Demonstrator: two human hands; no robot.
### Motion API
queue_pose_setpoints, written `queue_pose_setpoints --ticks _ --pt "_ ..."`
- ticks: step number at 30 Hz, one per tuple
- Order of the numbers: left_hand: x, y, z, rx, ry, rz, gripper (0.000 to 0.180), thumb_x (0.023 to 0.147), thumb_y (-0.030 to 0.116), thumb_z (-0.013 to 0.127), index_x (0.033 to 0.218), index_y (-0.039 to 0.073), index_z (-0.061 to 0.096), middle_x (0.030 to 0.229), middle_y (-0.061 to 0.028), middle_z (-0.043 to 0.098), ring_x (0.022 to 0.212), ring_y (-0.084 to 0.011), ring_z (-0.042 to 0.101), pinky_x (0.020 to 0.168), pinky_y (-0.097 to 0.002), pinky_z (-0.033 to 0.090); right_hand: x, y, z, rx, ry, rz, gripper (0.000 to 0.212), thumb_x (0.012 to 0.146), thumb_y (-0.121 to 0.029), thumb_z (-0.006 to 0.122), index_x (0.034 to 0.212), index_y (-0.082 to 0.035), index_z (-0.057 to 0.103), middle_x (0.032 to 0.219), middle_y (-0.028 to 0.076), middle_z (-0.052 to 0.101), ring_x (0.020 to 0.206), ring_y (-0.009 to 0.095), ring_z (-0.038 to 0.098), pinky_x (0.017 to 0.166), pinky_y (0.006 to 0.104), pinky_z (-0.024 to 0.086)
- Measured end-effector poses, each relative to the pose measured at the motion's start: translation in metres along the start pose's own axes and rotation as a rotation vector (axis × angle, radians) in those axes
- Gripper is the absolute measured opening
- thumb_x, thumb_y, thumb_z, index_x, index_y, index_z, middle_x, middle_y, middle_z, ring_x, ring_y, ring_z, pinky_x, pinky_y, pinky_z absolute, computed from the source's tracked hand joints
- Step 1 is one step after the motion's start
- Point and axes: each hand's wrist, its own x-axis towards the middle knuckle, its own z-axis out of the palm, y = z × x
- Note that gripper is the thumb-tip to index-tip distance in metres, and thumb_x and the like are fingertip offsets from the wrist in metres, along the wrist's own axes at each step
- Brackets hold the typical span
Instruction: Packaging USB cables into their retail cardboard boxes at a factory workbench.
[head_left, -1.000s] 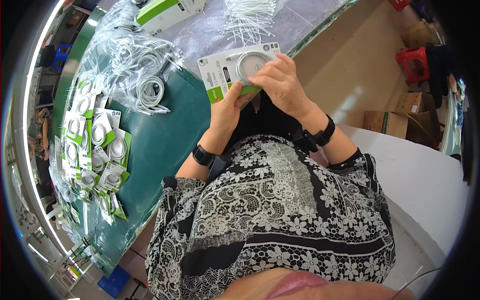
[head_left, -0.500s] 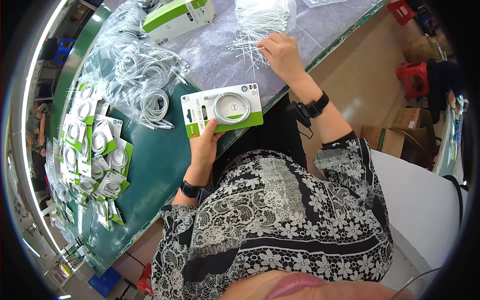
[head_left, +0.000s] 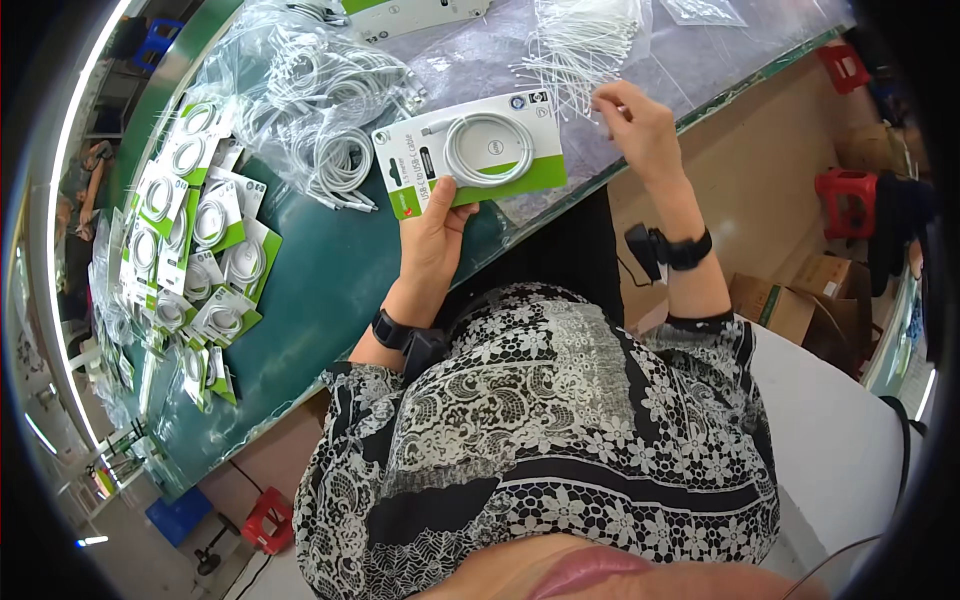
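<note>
My left hand (head_left: 432, 240) grips the lower edge of a white and green card (head_left: 545, 130), thumb on its front. A coiled white USB cable (head_left: 457, 150) is fixed on the card, which tilts over the table's edge. To its right is my right hand (head_left: 642, 128), raised with thumb and fingers curled close together; whatever is between the fingertips is too small to make out. Just beyond those fingertips lies a spread of thin white ties (head_left: 580, 65), partly in a clear plastic bag.
The green table (head_left: 300, 300) carries a heap of carded cables (head_left: 210, 225) at the left. Bagged white cables (head_left: 340, 165) lie behind it. A green and white stack of cards (head_left: 420, 15) stands at the back. Red stools (head_left: 848, 205) and cardboard boxes (head_left: 775, 305) are at the right.
My right hand has drawn back from the white ties. The left hand still holds the card, now tilted a little more. The whole view has shifted.
</note>
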Motion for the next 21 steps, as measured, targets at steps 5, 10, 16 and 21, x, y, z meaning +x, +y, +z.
queue_pose_setpoints --ticks 5,10,16,21 --pt "0.006 0.003 0.008 0.047 -0.076 0.043 0.025 0.095 0.012 0.058 0.119 0.005 0.054 0.105 -0.0054 0.065 0.089 -0.0155 0.065 0.070 -0.0282 0.057 -0.025 0.009 -0.004 0.327 0.040 0.110 0.006 0.088 -0.006 0.065 0.092 -0.003 0.066 0.078 0.005 0.068 0.070 0.011 0.065 0.066 0.0237 0.051" --pt "0.021 0.001 0.020 -0.488 -0.097 -0.329 0.023 0.095 0.020 0.058 0.114 0.007 0.057 0.103 -0.0046 0.064 0.085 -0.0153 0.061 0.064 -0.0231 0.053 -0.048 -0.025 0.007 0.379 0.065 0.151 0.006 0.086 -0.002 0.066 0.092 -0.002 0.065 0.083 0.006 0.067 0.075 0.009 0.064 0.069 0.0246 0.051" --pt "0.032 0.009 0.039 -1.027 -0.170 -0.623 0.018 0.092 0.014 0.062 0.099 -0.002 0.058 0.080 -0.0036 0.053 0.073 -0.0122 0.054 0.062 -0.0227 0.051 -0.061 -0.066 0.015 0.220 -0.036 -0.261 0.011 0.078 -0.001 0.070 0.088 -0.006 0.068 0.075 0.006 0.058 0.065 0.019 0.057 0.057 0.0285 0.046" --pt "0.032 0.012 0.045 -1.224 -0.186 -0.720 0.015 0.090 0.008 0.062 0.094 -0.005 0.055 0.078 -0.0044 0.052 0.069 -0.0128 0.055 0.058 -0.0218 0.051 -0.051 -0.078 0.015 0.057 0.164 -0.415 0.011 0.077 -0.006 0.072 0.086 -0.010 0.070 0.074 0.001 0.057 0.068 0.017 0.055 0.064 0.0300 0.043"
